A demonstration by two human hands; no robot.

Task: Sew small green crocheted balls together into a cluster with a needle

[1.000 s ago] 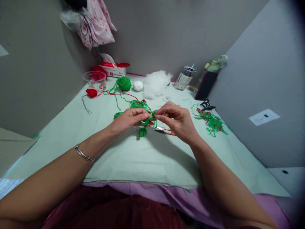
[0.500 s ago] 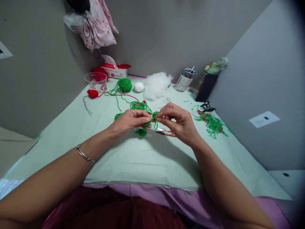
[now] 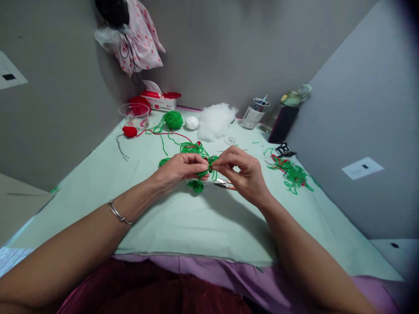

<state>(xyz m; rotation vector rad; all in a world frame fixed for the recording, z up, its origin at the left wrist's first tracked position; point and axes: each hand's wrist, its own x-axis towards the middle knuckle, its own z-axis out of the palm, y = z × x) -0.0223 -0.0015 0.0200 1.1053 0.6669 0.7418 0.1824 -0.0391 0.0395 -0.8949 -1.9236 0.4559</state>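
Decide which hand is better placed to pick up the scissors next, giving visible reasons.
Right, probably: the scissors lie partly hidden behind the right hand, while the left hand is farther away. Both hands pinch the green yarn piece, so neither is free.

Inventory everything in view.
Yarn work: count unclear, green, centre
Scissors: 1, silver-orange, centre
Yarn ball: 1, green, back
Small ball: 1, white, back
Fluff: 1, white, back
Tub: 1, clear, left
Bundles: 2, red, left
Tissue box: 1, red-white, back
Pen cup: 1, clear, right
Bottle: 1, green, right
Phone: 1, black, right
Clip: 1, black, right
Scraps: many, green-red, right
Cloth: 1, pink, hanging
Table: 1, green, beneath
Left hand: 1, bare, centre
Right hand: 1, bare, centre
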